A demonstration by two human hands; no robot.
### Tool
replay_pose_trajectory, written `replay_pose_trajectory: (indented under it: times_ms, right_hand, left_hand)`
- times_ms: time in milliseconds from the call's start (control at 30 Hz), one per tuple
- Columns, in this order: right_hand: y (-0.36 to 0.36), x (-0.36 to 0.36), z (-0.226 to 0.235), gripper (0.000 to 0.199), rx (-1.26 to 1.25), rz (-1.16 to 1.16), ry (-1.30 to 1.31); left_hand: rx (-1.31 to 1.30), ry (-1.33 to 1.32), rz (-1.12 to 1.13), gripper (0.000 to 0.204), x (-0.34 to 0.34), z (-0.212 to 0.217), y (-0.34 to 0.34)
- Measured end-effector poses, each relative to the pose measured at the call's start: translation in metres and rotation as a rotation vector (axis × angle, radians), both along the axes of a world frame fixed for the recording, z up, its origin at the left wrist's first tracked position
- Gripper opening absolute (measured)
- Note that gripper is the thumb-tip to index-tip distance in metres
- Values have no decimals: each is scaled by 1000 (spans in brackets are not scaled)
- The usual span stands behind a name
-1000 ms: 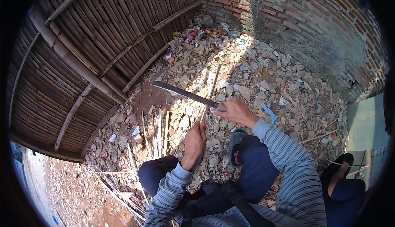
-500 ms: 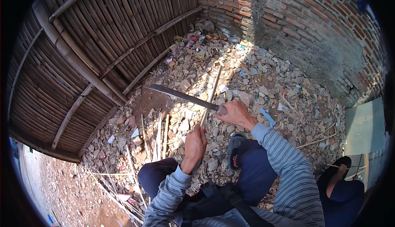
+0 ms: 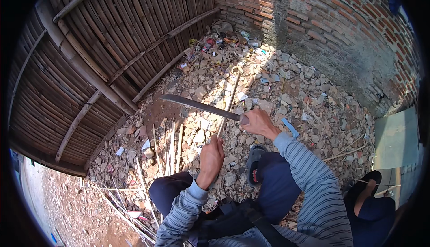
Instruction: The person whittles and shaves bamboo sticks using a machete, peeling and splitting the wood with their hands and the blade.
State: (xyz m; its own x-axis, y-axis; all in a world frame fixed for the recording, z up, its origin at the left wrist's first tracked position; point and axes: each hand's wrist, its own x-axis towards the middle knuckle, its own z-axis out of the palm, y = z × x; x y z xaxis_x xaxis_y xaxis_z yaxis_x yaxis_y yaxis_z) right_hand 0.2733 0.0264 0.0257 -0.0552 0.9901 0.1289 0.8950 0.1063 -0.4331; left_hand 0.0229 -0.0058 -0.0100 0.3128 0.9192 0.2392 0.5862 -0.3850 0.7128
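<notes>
My right hand [image 3: 260, 123] is closed round the handle of a machete [image 3: 199, 106], whose long dark blade points left and a little away from me. The blade lies across a thin bamboo strip [image 3: 234, 90], which slants away from me over the rubble. My left hand [image 3: 211, 158] grips the near part of that strip, its fingers wrapped round it. Whether the blade's edge touches the strip or sits just over it, I cannot tell. The strip's near end is mostly hidden by my left hand.
Several pale bamboo strips [image 3: 172, 146] lie left of my left hand, with more [image 3: 127, 218] at lower left. Broken stone and litter [image 3: 309, 108] cover the ground. A bamboo wall [image 3: 134, 27] stands left, a brick wall [image 3: 331, 27] right. Another person's leg [image 3: 369, 206] is at lower right.
The machete and my right hand have shifted slightly right and toward me along the bamboo strip. My left hand keeps its grip in nearly the same place.
</notes>
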Motion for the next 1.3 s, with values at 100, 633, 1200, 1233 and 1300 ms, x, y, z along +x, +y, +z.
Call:
replay_pose_trajectory:
  times_ms: [100,633,1200,1233,1300]
  right_hand:
    - [-2,-4,-2,23,-16,86,-81]
    - [-3,-18,-7,19,-27,16,-64]
    - [-4,3,-6,25,-39,-87,32]
    - [-5,1,-7,24,-16,-19,0]
    - [-5,-3,-6,24,9,52,-31]
  left_hand:
    - [34,91,34,21,4,1,0]
    - [126,393,69,8,3,-3,0]
    - [7,152,40,17,6,22,-5]
    - [-44,32,15,19,2,16,1]
    - [-93,-87,-8,21,-2,11,5]
